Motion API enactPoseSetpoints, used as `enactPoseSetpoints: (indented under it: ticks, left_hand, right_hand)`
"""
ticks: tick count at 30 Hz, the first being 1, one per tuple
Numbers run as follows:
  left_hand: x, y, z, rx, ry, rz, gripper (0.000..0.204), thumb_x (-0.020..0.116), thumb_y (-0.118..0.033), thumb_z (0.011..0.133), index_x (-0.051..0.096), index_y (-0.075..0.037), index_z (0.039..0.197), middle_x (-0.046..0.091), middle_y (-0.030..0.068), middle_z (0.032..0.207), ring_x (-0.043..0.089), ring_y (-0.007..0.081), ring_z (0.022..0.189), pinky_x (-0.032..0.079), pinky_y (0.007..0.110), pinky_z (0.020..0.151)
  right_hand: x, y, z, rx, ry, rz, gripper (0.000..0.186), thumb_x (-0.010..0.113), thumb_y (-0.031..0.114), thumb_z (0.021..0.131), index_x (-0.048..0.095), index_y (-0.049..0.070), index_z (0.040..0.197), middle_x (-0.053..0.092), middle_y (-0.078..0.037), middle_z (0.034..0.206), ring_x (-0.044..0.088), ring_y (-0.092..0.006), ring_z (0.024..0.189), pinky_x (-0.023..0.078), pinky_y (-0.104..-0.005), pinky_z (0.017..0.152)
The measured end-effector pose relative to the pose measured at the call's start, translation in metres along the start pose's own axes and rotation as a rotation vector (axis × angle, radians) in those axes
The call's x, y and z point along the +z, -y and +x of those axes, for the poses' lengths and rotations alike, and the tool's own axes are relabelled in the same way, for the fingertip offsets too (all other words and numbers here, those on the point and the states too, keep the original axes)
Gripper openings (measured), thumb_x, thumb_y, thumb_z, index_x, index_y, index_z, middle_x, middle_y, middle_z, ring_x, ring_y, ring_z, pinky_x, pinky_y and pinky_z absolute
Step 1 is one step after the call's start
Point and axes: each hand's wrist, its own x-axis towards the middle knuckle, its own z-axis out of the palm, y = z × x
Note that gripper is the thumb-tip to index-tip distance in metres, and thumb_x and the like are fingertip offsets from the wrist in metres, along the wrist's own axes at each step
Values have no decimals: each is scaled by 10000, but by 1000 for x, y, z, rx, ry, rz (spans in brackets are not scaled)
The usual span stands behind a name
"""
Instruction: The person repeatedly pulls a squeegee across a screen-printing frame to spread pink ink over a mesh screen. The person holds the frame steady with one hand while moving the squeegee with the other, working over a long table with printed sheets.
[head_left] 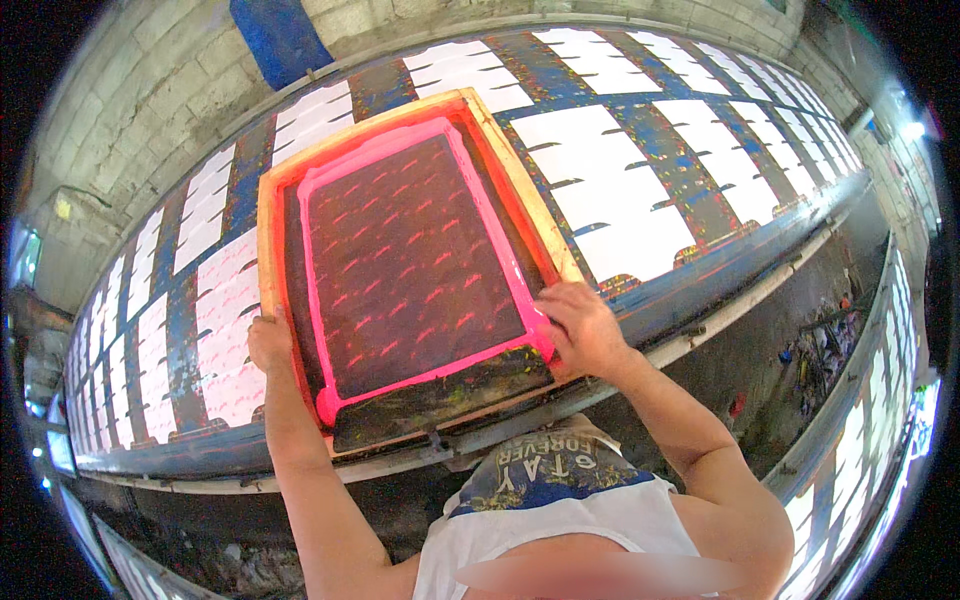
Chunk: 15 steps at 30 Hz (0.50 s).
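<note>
A screen printing frame (520, 185) with wooden sides lies over the long table in front of me. Its dark mesh (410, 260) shows rows of small slanted marks, with bright pink ink (308, 270) along the borders. Across the near end of the frame lies a dark, ink-stained board (440, 400), perhaps a squeegee. My left hand (270, 343) is closed round the frame's left side. My right hand (582, 328) is closed on the near right part of the frame, beside the board's end; its fingertips are partly hidden.
White cut pieces (600, 190) lie in rows along the ink-spotted table (690, 170). Pieces left of the frame (228, 320) carry pink marks. A rail (720, 320) runs along the near edge. Another table (850, 490) stands at the right, and scraps (825, 350) lie on the floor between.
</note>
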Motion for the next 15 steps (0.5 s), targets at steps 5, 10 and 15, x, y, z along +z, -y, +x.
enactPoseSetpoints:
  ticks: [5,10,15]
  left_hand:
    - [6,3,3,-16,4,-14,675,643,-615,1074,764,39,1191,779,289,1188,769,481,1105,604,607,968]
    - [3,6,9,7,15,-30,645,682,-606,1057,772,29,1131,777,288,1171,761,494,1100,596,608,970]
    - [-1,9,4,42,26,-145,545,831,-516,983,783,25,1022,784,281,1098,768,493,1062,596,598,950]
  right_hand:
    - [10,-62,21,203,4,-184,638,855,113,898,649,38,1497,668,-220,1472,618,-473,1353,508,-546,1165]
    - [25,-81,53,498,78,15,819,867,86,890,516,34,1627,694,-256,1452,645,-509,1318,531,-551,1145]
    - [37,-86,80,556,81,-125,792,845,89,896,531,51,1622,716,-278,1390,678,-514,1268,557,-570,1111]
